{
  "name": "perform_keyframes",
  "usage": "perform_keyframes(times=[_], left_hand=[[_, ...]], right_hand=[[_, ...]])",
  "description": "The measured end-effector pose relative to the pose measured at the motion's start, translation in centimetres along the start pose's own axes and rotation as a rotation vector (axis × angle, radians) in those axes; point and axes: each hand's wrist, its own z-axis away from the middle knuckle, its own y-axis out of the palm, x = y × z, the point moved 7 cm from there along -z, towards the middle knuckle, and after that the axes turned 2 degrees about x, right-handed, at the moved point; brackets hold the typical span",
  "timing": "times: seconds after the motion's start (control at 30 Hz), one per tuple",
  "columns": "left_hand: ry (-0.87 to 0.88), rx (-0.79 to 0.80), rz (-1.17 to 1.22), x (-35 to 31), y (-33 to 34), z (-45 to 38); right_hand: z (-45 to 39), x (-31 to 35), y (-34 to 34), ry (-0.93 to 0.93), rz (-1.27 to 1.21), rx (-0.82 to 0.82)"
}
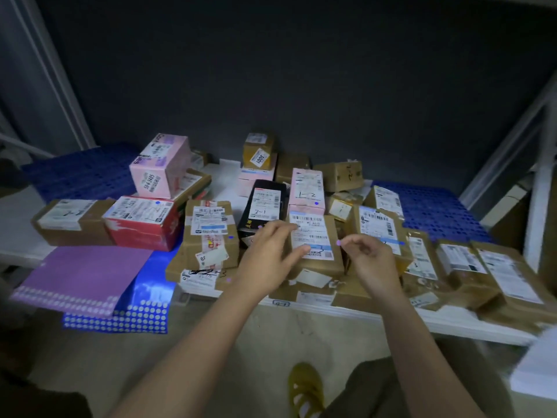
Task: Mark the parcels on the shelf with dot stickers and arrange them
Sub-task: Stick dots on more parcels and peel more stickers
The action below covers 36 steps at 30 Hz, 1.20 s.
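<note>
Several parcels crowd a low white shelf [18, 212]. My left hand [269, 254] rests with straight fingers on a brown parcel with a white label [324, 260] at the shelf's front middle. My right hand [372, 259] hovers just right of that parcel, a purple dot sticker [338, 242] on its fingertip. A purple sticker sheet [81, 276] and a blue sticker sheet [144, 300] lie at the front left, overhanging the edge. A red box [144, 221], a pink carton [306, 191] and a taped brown parcel [211, 233] each carry a blue dot.
A pink box [161, 165] sits stacked at the back left. More brown parcels [482, 273] line the front right. Blue plastic grids [434, 209] cover parts of the shelf. White shelf uprights [539, 188] stand right. My foot in a yellow sandal [306, 390] is on the floor below.
</note>
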Motion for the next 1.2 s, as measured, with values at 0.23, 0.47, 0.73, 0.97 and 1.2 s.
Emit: perform_keyframes(times=[0.23, 0.47, 0.73, 0.97, 1.2], left_hand=[[-0.156, 0.251, 0.08, 1.4, 3.1, -1.9], [-0.139, 0.263, 0.04, 2.5, 3.9, -2.4], [-0.136, 0.251, 0.042, 2.4, 3.7, -2.2], [-0.135, 0.415, 0.097, 2.0, 4.4, -2.1], [-0.126, 0.361, 0.087, -0.1, 5.8, -3.1]], right_hand=[[-4.8, 0.1, 0.8, -0.099, 0.625, 0.153], [-5.7, 0.4, 2.0, -0.14, 0.759, 0.216], [-6.6, 0.0, 1.6, -0.067, 0.563, 0.1], [-4.8, 0.8, 0.3, -0.231, 0.377, -0.04], [-4.4, 1.5, 0.9, -0.291, 0.503, 0.041]])
